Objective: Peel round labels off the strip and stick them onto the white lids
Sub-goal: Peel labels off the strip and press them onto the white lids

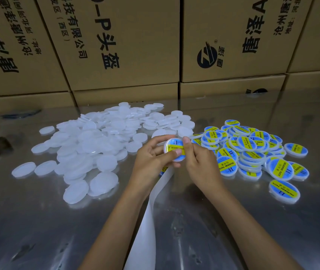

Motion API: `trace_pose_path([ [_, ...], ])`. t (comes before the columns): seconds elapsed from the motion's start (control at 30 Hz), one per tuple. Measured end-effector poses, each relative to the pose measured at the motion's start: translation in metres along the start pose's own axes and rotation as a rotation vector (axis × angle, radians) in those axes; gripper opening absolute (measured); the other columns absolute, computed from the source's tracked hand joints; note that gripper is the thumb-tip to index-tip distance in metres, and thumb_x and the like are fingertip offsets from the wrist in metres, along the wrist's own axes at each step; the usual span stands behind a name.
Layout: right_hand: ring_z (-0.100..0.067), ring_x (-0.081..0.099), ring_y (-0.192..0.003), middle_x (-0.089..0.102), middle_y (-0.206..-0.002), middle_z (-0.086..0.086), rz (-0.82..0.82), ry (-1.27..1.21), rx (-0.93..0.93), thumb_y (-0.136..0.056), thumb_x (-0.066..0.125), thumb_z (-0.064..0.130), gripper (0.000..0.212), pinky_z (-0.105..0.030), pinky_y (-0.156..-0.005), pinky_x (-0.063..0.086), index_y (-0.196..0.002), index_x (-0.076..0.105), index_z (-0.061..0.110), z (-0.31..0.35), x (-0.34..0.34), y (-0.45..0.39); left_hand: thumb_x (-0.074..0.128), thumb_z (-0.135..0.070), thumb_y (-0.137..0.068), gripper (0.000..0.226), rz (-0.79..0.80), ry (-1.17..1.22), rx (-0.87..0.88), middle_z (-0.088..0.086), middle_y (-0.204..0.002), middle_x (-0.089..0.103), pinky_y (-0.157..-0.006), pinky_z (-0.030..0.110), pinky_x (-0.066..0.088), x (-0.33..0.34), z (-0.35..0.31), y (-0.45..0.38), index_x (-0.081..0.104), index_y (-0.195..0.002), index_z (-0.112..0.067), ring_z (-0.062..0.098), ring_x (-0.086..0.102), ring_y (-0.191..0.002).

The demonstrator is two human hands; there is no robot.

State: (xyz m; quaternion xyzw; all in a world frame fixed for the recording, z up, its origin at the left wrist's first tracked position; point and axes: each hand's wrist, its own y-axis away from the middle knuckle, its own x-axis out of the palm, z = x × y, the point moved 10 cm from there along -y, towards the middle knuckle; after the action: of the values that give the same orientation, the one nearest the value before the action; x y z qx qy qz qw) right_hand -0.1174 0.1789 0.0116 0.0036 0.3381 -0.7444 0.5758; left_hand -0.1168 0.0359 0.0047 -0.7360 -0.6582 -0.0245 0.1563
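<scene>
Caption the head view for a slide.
Both hands press a blue-yellow round label onto a white plastic lid between unlabelled and labelled piles.

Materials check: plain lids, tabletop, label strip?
Round white plain lids: look like translucent matte plastic, milky, light passing through. Grey reflective tabletop: likely brushed stainless steel, mirroring the boxes, scuffed. Long white label strip: probably glossy release paper, thin, curling smoothly.

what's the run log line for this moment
step: pressing label on lid | left hand: holds lid | right hand: thumb on label | strip: hangs below hands | labelled lids: right | blank lids: left
</scene>
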Motion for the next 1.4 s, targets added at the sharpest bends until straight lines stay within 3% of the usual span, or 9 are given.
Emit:
trace_pose_path([
  [0.17, -0.006, 0.036, -0.051, 0.039, -0.049, 0.011, 0.12, -0.088, -0.02, -0.092, 0.033, 0.072, 0.055, -0.028, -0.053, 0.029, -0.058, 0.045, 0.03, 0.009, 0.016, 0.005, 0.08, -0.009, -0.082, 0.028, -0.208, -0.051, -0.005, 0.018, -0.089, 0.075, -0.047, 0.029, 0.051, -0.024, 0.0, -0.001, 0.065, -0.106, -0.005, 0.023, 0.058, -0.046],
  [0.33, -0.008, 0.035, -0.048, 0.034, -0.049, 0.009, 0.169, -0.003, -0.024, -0.072, 0.054, 0.081, 0.057, -0.028, -0.051, 0.03, -0.057, 0.041, 0.028, 0.011, 0.025, 0.011, 0.081, -0.02, -0.084, 0.029, -0.284, -0.038, 0.014, 0.014, -0.069, 0.069, -0.045, 0.029, 0.047, -0.033, -0.002, 0.002, 0.063, -0.092, 0.001, 0.021, 0.048, -0.039],
  [0.53, -0.01, 0.032, -0.048, 0.032, -0.047, 0.007, 0.112, -0.013, 0.021, -0.076, 0.05, 0.077, 0.057, -0.033, -0.052, 0.031, -0.055, 0.038, 0.025, 0.002, 0.016, 0.004, 0.063, -0.016, -0.099, 0.014, -0.187, -0.075, 0.029, 0.01, -0.09, 0.076, -0.055, 0.025, 0.056, -0.021, -0.004, 0.001, 0.075, -0.106, -0.012, 0.019, 0.069, -0.064],
  [0.7, -0.01, 0.037, -0.046, 0.04, -0.044, 0.009, 0.063, 0.024, 0.04, -0.097, 0.037, 0.063, 0.057, -0.029, -0.049, 0.025, -0.052, 0.042, 0.029, -0.007, 0.01, 0.001, 0.061, 0.003, -0.095, 0.041, -0.001, -0.077, 0.033, 0.003, -0.11, 0.076, -0.067, 0.021, 0.055, -0.002, -0.001, -0.001, 0.067, -0.123, -0.025, 0.013, 0.069, -0.076],
  [0.8, -0.009, 0.041, -0.051, 0.043, -0.047, 0.01, 0.034, -0.047, 0.047, -0.099, 0.033, 0.058, 0.057, -0.039, -0.053, 0.037, -0.054, 0.04, 0.024, -0.007, 0.008, 0.001, 0.065, 0.008, -0.09, 0.047, 0.032, -0.076, 0.046, 0.003, -0.107, 0.076, -0.066, 0.021, 0.054, 0.002, -0.002, 0.0, 0.065, -0.126, -0.022, 0.011, 0.069, -0.081],
  [0.87, -0.014, 0.043, -0.056, 0.042, -0.049, 0.01, 0.035, -0.088, 0.064, -0.101, 0.034, 0.053, 0.056, -0.044, -0.06, 0.042, -0.056, 0.039, 0.022, -0.008, 0.008, 0.001, 0.071, 0.005, -0.087, 0.044, 0.009, -0.088, 0.045, 0.004, -0.101, 0.077, -0.063, 0.021, 0.053, 0.0, -0.004, 0.001, 0.066, -0.122, -0.021, 0.011, 0.067, -0.073],
  [1.1, -0.005, 0.033, -0.051, 0.036, -0.047, 0.013, 0.126, -0.18, 0.045, -0.103, 0.039, 0.047, 0.053, -0.025, -0.054, 0.028, -0.052, 0.042, 0.032, 0.002, 0.016, 0.003, 0.081, -0.009, -0.083, 0.032, -0.189, -0.122, 0.041, 0.017, -0.083, 0.074, -0.043, 0.028, 0.047, -0.021, -0.007, 0.002, 0.051, -0.096, -0.007, 0.022, 0.05, -0.04],
  [1.27, -0.006, 0.036, -0.051, 0.039, -0.051, 0.012, 0.201, -0.047, 0.009, -0.074, 0.053, 0.08, 0.051, -0.022, -0.052, 0.028, -0.06, 0.046, 0.031, 0.008, 0.027, 0.01, 0.079, -0.022, -0.087, 0.037, -0.317, -0.108, 0.078, 0.021, -0.069, 0.069, -0.044, 0.031, 0.049, -0.033, -0.011, 0.005, 0.046, -0.072, -0.019, 0.029, 0.056, -0.042],
  [1.4, -0.009, 0.039, -0.051, 0.042, -0.051, 0.011, 0.126, 0.02, 0.001, -0.08, 0.05, 0.074, 0.05, -0.028, -0.052, 0.029, -0.06, 0.042, 0.029, 0.004, 0.02, 0.006, 0.072, -0.022, -0.094, 0.027, -0.305, -0.114, 0.084, 0.019, -0.077, 0.074, -0.048, 0.03, 0.056, -0.032, -0.01, 0.005, 0.05, -0.085, -0.009, 0.033, 0.072, -0.059],
])
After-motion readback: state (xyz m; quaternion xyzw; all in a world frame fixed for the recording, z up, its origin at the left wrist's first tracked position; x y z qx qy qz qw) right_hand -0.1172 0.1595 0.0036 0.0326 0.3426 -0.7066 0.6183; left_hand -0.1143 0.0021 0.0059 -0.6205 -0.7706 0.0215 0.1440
